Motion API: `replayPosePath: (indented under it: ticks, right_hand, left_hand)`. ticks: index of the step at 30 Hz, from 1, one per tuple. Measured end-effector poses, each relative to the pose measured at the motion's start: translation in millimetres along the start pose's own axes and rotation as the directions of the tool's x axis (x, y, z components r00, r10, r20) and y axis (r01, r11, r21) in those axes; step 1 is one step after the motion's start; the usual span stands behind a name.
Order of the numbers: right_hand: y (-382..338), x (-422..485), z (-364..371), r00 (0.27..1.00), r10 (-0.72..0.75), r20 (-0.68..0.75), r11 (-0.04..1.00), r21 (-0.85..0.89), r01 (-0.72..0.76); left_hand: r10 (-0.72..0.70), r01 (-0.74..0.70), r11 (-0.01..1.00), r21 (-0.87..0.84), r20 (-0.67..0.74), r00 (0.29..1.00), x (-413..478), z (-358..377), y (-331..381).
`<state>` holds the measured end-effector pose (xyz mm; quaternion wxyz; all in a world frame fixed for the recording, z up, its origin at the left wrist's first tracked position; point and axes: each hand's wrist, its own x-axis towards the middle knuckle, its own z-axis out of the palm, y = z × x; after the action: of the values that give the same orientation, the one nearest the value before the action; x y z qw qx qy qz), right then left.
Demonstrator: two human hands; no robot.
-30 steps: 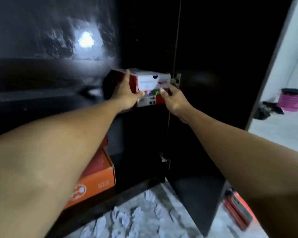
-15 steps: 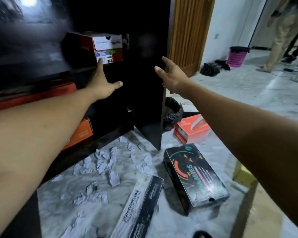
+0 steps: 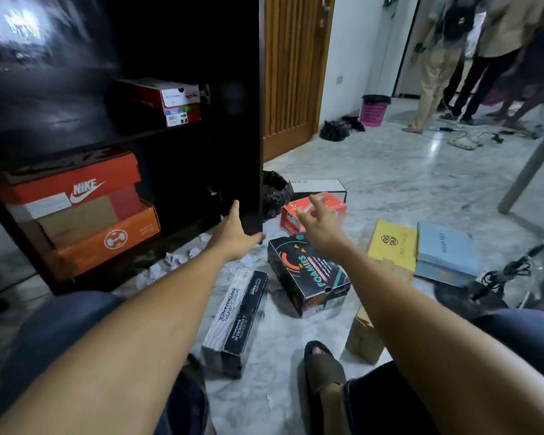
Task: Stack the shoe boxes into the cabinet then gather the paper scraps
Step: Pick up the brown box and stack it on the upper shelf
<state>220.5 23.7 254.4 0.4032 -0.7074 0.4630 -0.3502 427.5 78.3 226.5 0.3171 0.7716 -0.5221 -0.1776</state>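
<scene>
- left hand (image 3: 233,233) and right hand (image 3: 319,226) empty, fingers spread
- some shoe boxes (image 3: 76,186) shelved in cabinet (image 3: 248,89); foamies box (image 3: 308,274), skechers box (image 3: 236,318) lie on floor (image 3: 390,183)
- paper scraps (image 3: 170,262) ungathered at cabinet's front edge

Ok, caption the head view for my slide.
Left hand and right hand reach, empty, toward shoe boxes on the floor beside the cabinet.

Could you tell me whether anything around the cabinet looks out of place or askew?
Yes. White paper scraps litter the marble floor before the cabinet. The Skechers box and Foamies box lie at odd angles on the floor, and the Nike box sits crookedly on the orange box inside.
</scene>
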Motion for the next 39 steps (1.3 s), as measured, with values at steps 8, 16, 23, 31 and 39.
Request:
replayPosePath:
  ticks: [8, 16, 23, 31, 39]
  right_hand:
    - [151, -12, 30, 0.980, 0.183, 0.073, 0.979, -0.107, -0.175]
    - [200, -53, 10, 0.931, 0.365, -0.013, 0.907, -0.220, -0.359]
    - [225, -61, -27, 0.867, 0.416, -0.275, 0.792, -0.359, -0.494]
    - [280, -30, -70, 0.788, 0.505, -0.352, 0.721, -0.330, -0.610]
    - [316, -53, -77, 0.836, 0.478, -0.269, 0.823, -0.196, -0.533]
  left_hand:
    - [-0.097, 0.094, 0.995, 0.026, 0.114, 0.989, -51, 57, -48]
    - [-0.054, 0.042, 0.998, 0.051, 0.274, 0.960, -56, 117, -45]
    - [0.007, 0.011, 0.999, -0.040, 0.422, 0.906, -49, 203, -21]
    - [-0.052, 0.199, 0.957, -0.211, 0.548, 0.835, -54, 306, 9]
    - [-0.210, 0.375, 0.888, -0.265, 0.493, 0.845, -44, 351, 45]
